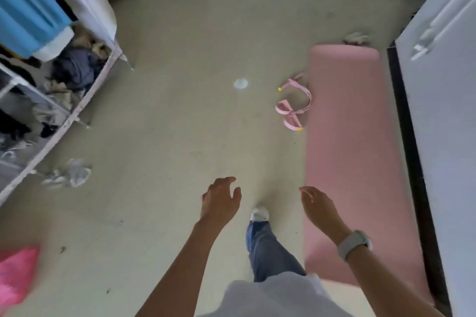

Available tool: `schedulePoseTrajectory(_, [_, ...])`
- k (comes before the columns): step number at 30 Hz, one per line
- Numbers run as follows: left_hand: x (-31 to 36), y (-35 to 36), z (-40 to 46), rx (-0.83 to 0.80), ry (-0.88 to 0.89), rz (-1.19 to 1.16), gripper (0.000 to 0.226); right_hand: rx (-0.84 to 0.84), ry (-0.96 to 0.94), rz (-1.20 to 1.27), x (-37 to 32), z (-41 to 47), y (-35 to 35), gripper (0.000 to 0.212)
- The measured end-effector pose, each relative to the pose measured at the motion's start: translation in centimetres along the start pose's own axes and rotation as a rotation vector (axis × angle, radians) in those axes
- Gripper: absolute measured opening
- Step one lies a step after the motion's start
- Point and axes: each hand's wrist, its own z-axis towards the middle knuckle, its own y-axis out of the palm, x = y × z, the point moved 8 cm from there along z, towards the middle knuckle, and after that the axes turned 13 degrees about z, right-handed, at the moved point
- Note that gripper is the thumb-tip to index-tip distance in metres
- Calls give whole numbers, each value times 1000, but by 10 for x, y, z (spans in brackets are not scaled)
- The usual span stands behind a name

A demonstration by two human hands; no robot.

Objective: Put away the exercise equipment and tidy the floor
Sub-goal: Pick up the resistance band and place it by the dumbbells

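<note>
I have both hands out ahead of me and holding nothing: my left hand [221, 198] has its fingers loosely spread, my right hand [318, 204] hangs relaxed with a watch on the wrist. I take the pink exercise mat [353, 152] as my landmark; it lies flat and unrolled along the dark skirting of the white cabinet [443, 136]. My right hand hovers just beside the mat's left edge, not touching it. The pink resistance band [293, 105] lies in loops on the floor touching or just beside that same edge, farther up the mat than my hands. A small pale disc [240, 83], perhaps a lid, though the blur leaves me unsure, sits well to the left of the mat. Crumpled plastic [69, 174] lies far left of the mat, by the clothes rack [77, 108].

I judge the step in hand to be reaching the band. To do it well I would step up alongside the mat, crouch, and gather all loops in one hand so nothing trails, leaving the mat free for rolling from its near end.
</note>
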Motion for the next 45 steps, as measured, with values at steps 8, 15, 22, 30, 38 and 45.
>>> schedulePoseTrajectory(8, [95, -98, 187, 20, 75, -29, 37, 77, 29, 72, -104, 181, -68, 33])
schedulePoseTrajectory(15, [151, -140, 374, -91, 161, 77, 38, 152, 128, 153, -157, 333, -100, 32])
schedulePoseTrajectory(22, [222, -215, 576, -130, 325, 261, 38, 224, 268, 196, -227, 501, -127, 33])
schedulePoseTrajectory(30, [325, -249, 758, -284, 490, 407, 39, 331, 404, 386, -269, 648, -170, 32])
schedulePoseTrajectory(38, [418, -157, 982, -440, 566, 566, 39, 445, 534, 550, -201, 863, -194, 33])
schedulePoseTrajectory(45, [404, 3, 1159, -504, 597, 676, 38, 520, 767, 736, -51, 1067, -99, 37])
